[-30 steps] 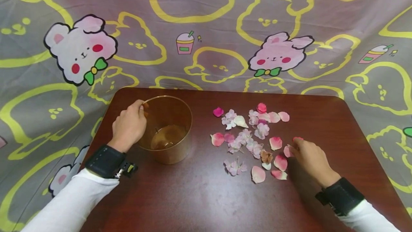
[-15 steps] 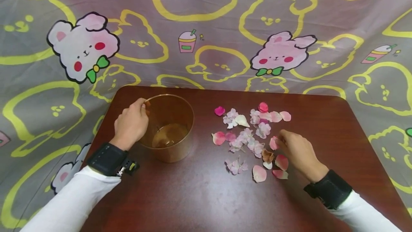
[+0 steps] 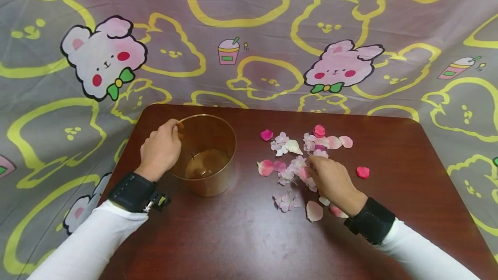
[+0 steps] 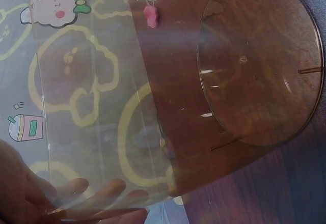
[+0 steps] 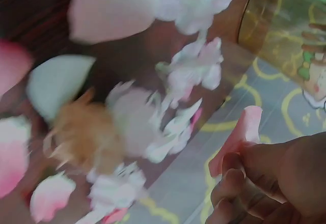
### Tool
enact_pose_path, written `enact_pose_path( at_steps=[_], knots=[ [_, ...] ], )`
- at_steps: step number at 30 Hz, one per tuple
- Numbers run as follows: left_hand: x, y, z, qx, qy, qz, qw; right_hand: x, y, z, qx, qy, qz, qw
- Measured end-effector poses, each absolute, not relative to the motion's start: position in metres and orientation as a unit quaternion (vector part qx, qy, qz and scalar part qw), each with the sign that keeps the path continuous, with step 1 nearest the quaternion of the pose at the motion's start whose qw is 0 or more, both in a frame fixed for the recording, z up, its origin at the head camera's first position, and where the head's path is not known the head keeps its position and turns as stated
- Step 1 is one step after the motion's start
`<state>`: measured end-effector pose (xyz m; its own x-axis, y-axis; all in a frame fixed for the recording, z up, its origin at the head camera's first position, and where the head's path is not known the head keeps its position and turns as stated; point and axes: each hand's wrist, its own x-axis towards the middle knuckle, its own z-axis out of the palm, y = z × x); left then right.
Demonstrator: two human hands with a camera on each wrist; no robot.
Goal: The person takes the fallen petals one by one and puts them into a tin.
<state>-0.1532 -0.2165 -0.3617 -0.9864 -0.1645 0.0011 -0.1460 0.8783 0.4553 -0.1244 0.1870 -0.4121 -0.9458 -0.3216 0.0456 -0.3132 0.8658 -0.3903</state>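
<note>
At my far left, a white sleeve [image 3: 91, 237] is running down to a black wrist strap [image 3: 131, 191], and past it my left hand [image 3: 160, 149] is gripping the near-left rim of a see-through amber container [image 3: 210, 188]. The container is standing upright on the brown table [image 3: 233, 245], just right of that hand, and my fingers are showing through its wall in the left wrist view.

Between my hands, loose petals and blossoms are lying scattered. A magenta petal [image 3: 266, 135] is resting nearest the container, on the far side, with a white petal [image 3: 293, 146] close to its right. A pale blossom cluster [image 3: 287, 201] is lying to the left of my right hand, nearer to me.

My right hand [image 3: 335, 179] is pinching a pink petal [image 5: 249, 127] between thumb and fingers, holding it over the pale blossoms. Below that hand, a brown curled petal [image 5: 86, 137] is showing in the wrist view. Just right of my knuckles, a red-pink petal [image 3: 363, 172] is lying apart from the others.
</note>
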Motion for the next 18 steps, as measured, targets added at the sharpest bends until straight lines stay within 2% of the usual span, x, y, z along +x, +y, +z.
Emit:
enact_pose_path(
  at_steps=[18],
  knots=[
    [-0.153,-0.218,-0.362,0.085,-0.967,-0.24,0.019,-0.131,0.139,-0.394,-0.216,0.947,-0.235,-0.039]
  ],
)
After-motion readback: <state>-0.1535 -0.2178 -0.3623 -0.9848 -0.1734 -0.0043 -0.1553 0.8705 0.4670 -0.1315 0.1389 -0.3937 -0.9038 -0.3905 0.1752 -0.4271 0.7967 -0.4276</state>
